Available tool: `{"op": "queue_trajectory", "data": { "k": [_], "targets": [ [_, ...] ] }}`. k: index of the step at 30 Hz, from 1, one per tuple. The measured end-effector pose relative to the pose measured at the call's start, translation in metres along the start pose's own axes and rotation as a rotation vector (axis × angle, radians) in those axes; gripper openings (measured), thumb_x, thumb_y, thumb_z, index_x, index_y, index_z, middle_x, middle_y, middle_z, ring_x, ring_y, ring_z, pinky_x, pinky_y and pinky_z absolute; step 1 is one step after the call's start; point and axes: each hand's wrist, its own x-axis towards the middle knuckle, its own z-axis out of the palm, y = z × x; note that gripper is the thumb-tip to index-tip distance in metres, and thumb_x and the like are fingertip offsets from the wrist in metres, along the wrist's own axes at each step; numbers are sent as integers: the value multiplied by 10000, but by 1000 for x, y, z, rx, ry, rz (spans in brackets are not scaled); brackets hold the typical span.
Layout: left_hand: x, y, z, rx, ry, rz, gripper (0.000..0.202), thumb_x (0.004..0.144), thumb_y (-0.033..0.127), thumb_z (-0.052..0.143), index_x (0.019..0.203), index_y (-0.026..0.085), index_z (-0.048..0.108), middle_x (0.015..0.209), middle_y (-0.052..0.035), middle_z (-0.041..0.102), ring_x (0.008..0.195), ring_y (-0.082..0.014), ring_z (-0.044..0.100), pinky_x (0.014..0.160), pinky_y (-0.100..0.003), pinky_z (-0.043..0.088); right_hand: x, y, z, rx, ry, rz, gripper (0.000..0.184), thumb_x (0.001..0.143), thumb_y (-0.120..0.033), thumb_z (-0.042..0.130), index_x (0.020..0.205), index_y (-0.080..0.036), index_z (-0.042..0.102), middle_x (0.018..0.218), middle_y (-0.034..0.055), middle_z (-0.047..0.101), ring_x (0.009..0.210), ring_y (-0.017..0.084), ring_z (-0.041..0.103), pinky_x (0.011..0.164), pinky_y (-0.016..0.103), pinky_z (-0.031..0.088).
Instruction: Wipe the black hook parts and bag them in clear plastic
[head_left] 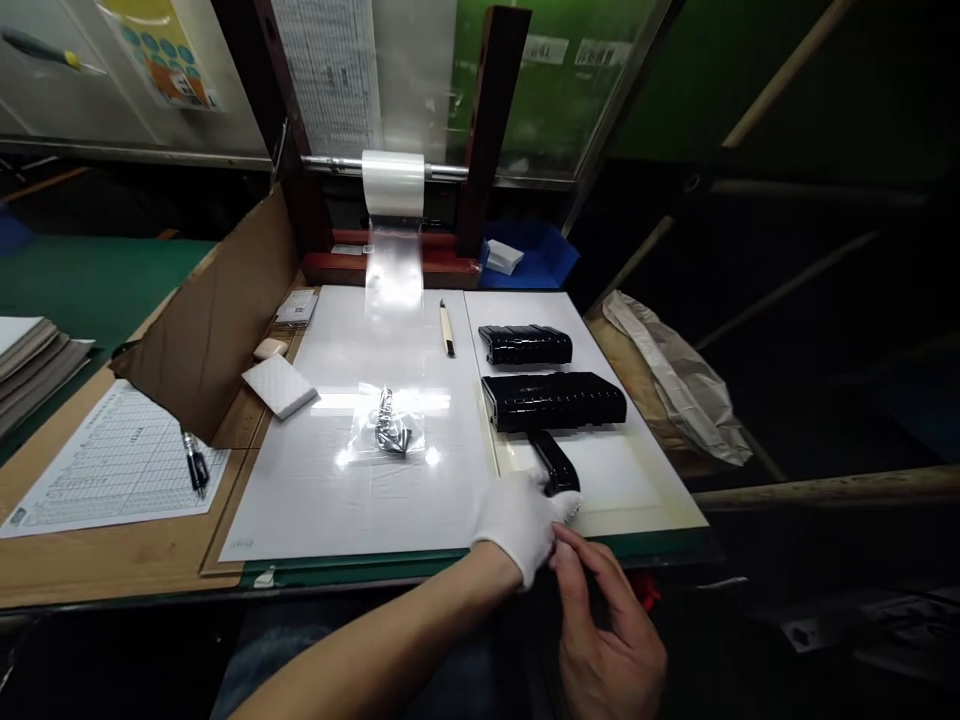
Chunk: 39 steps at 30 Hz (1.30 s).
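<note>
- Low, right of centre, bare thumb and forefinger of the right hand (611, 645) pinch together, seemingly on the edge of the white glove (501, 508)!
- Inside it, the left hand (517, 520); whether those fingers grip anything, can't tell.
- Glove-adjusting looks the step; next probably calls for a gentle tug.
- Just above, curved black piece (555, 462); beyond, long black case (559, 402), shorter black case (529, 345).

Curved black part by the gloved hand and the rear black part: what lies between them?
In the head view, the longest black part lies between the curved black part and the rear black part.
</note>
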Motion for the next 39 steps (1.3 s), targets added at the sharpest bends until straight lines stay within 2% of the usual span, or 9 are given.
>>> {"op": "queue_trajectory", "data": {
  "k": [6,11,16,22,27,30,33,37,39],
  "targets": [
    [-65,-2,-48,-142,31,-40,472,852,631,613,903,163,653,459,79,427,383,-89,340,408,-221,271,9,4,-11,26,153,427,488,820,-646,682,1088,-240,723,953,47,731,870,205,684,830,294,540],
    [-141,-30,-114,-538,-19,-41,599,885,753,471,811,174,608,336,144,197,295,-44,107,345,-182,126,5,-2,21,267,-518,635,668,756,-770,655,1055,-180,750,805,54,728,817,215,673,784,279,530],
    [-176,-41,-150,-609,123,-114,645,825,810,499,786,178,622,346,131,217,305,-42,133,348,-177,136,-11,-43,57,235,-712,707,535,713,-730,730,778,-199,728,689,7,677,737,192,655,776,250,512],
    [-209,-55,-197,-170,528,63,381,856,540,703,913,165,729,854,-40,688,802,-179,638,772,-252,528,15,-76,130,128,-1101,220,484,869,-675,597,930,-217,742,862,38,737,839,218,694,772,291,554],
    [-217,-61,-227,-101,852,40,462,901,548,635,1225,219,665,996,-51,767,924,-225,726,882,-299,571,47,-120,276,55,-866,-241,661,885,-561,652,1411,-189,503,1436,154,543,1316,328,494,1094,540,413],
    [-204,-53,-229,1,924,65,410,917,510,635,1232,247,650,1059,-36,761,931,-189,730,852,-256,585,50,-131,323,16,-879,-309,569,834,-437,739,1296,-137,594,1396,189,565,1333,373,461,1127,591,354],
    [-185,-49,-221,78,933,242,273,920,396,672,1156,263,703,1103,-17,754,997,-160,720,907,-219,564,52,-114,290,3,-943,-306,471,935,-449,613,1344,-217,582,1406,123,583,1294,317,535,1087,549,437],
    [-160,-50,-201,206,894,472,238,899,241,704,1134,247,738,995,-15,779,895,-138,741,856,-194,573,53,-81,176,-72,-782,-134,454,972,-518,552,1389,-337,573,1427,30,594,1319,294,556,1051,486,509],
    [-152,-50,-190,294,824,529,207,886,214,709,1089,210,755,907,-26,785,794,-142,743,770,-190,582,39,-75,130,-97,-701,-266,420,972,-457,580,1380,-358,587,1396,19,619,1264,285,604,982,437,564]
  ]
}}
